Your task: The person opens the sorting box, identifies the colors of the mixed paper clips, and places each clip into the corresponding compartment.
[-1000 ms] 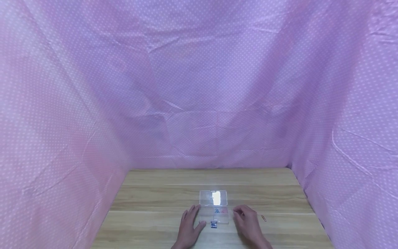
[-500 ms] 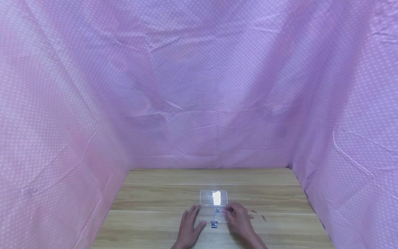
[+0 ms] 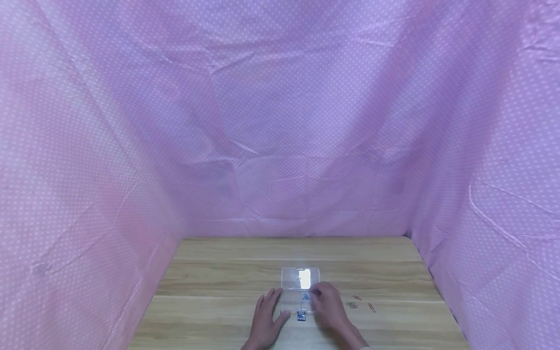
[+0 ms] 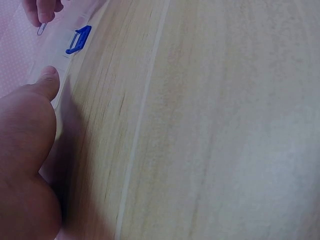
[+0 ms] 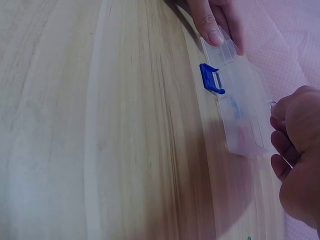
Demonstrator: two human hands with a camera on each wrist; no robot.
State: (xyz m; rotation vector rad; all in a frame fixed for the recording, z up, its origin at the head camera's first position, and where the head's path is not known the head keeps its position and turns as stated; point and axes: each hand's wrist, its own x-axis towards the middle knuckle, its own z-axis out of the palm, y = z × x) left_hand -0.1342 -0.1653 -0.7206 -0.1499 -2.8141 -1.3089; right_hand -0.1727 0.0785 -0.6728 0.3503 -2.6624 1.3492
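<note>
A clear plastic box lies open on the wooden table, its lid folded back and a blue latch at its near edge. My left hand rests flat beside the box's left end, thumb against the front rim. My right hand hovers over the box's right compartments and pinches a small paper clip. In the right wrist view the box holds blue and pink bits, with the latch toward the left hand's thumb.
A few loose paper clips lie on the table right of the box, one orange clip farthest out. Pink dotted cloth walls in the table at the back and both sides. Bare wood stretches left of the box.
My right hand moved left from the loose clips on the table to above the box, carrying one clip. That uncovered the remaining clips. The left hand and box stayed put.
</note>
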